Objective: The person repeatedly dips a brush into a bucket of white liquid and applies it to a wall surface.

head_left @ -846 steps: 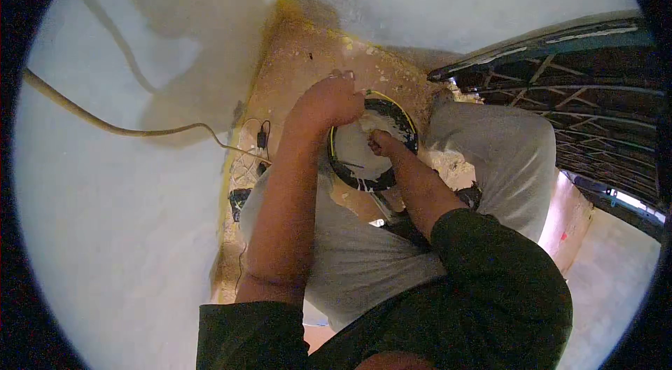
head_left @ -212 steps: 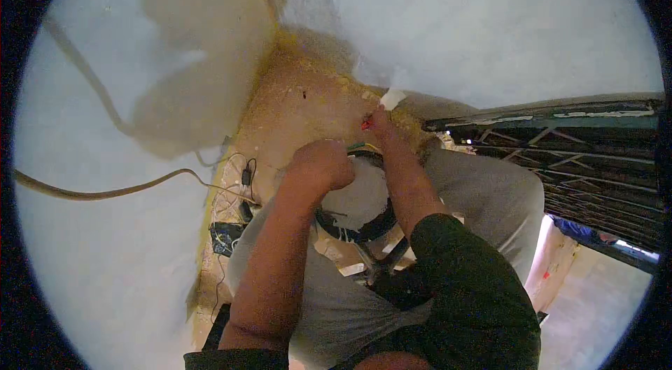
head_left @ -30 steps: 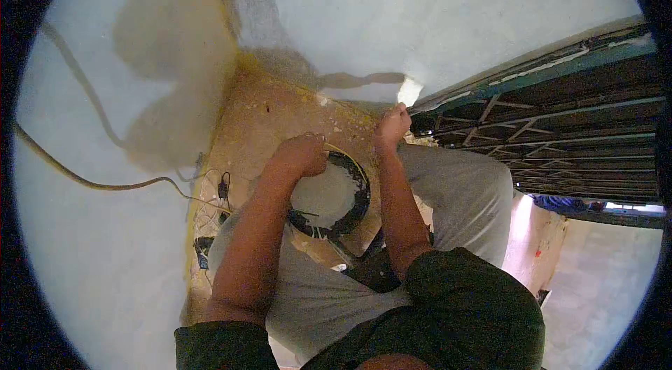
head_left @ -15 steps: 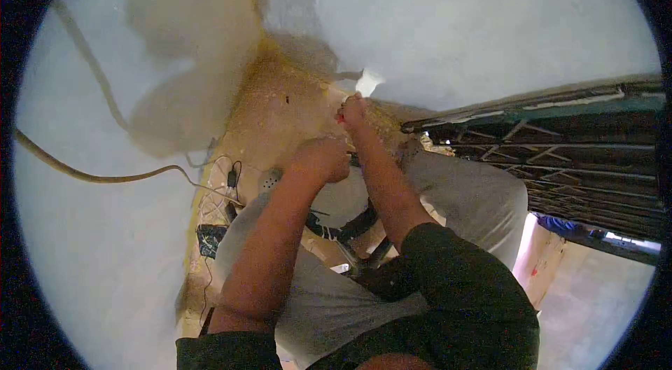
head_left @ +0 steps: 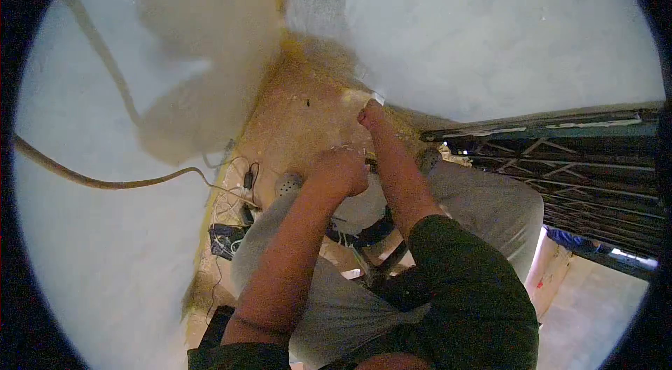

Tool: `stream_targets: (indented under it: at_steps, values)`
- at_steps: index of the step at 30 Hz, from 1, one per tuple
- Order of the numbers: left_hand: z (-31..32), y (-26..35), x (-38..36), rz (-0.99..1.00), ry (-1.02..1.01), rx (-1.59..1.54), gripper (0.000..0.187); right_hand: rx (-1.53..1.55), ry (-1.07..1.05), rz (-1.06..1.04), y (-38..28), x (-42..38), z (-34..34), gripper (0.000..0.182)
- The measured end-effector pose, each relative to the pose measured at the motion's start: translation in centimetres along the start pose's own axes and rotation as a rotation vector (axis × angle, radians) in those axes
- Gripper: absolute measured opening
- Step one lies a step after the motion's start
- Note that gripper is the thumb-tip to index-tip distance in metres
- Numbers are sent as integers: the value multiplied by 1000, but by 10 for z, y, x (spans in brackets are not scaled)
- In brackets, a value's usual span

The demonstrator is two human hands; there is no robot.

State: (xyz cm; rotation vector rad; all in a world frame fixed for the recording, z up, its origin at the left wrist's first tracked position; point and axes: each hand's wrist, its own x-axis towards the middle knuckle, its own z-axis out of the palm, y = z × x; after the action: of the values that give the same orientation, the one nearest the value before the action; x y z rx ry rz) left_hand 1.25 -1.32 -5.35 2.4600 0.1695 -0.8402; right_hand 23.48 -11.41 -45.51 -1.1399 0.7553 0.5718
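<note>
My right hand (head_left: 372, 115) is closed near the foot of the right-hand wall (head_left: 462, 34). A small white end of a tool (head_left: 379, 98) shows just beyond its fingers; the rest is hidden in the grip. Nearer to me, my left hand (head_left: 344, 171) is closed in a fist over the far side of a round, dark-rimmed bucket (head_left: 364, 212) with a pale grey surface inside. Whether it grips the rim or something else is hidden. Pale smears mark the back of this hand. The bucket stands between my knees.
A brown hose or cable (head_left: 105, 184) runs along the left wall (head_left: 84, 251). On the floor (head_left: 280, 118) at left lie thin wires, a black box (head_left: 225, 240) and a perforated grey item (head_left: 288, 184). A folding metal gate (head_left: 560, 167) is at right.
My right hand has drawn down slightly from the wall, and the white part of its tool, wide before, now shows as only a sliver. The view has shifted a little; my left hand stays closed.
</note>
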Motion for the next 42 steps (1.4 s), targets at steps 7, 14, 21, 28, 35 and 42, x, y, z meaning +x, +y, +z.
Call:
stream_targets:
  at_steps: [7,14,21,28,35,42]
  values:
    - [13,-9,3,30,85,-8,39,-303,202,-862,18,-52,0,35]
    - [5,-5,-12,12,18,-5,39,-144,151,-625,23,21,-61,35]
    - [6,-11,-14,-5,85,-54,39,-98,-46,135,-8,-3,-48,28]
    - [4,-13,-6,-26,30,-66,37,-168,77,89,-15,-9,-33,29]
    - [2,-5,7,-37,39,-8,35,-200,218,-26,-32,-52,-35,29]
    - [8,-6,16,35,55,16,38,-1567,391,-988,-18,-36,-106,36]
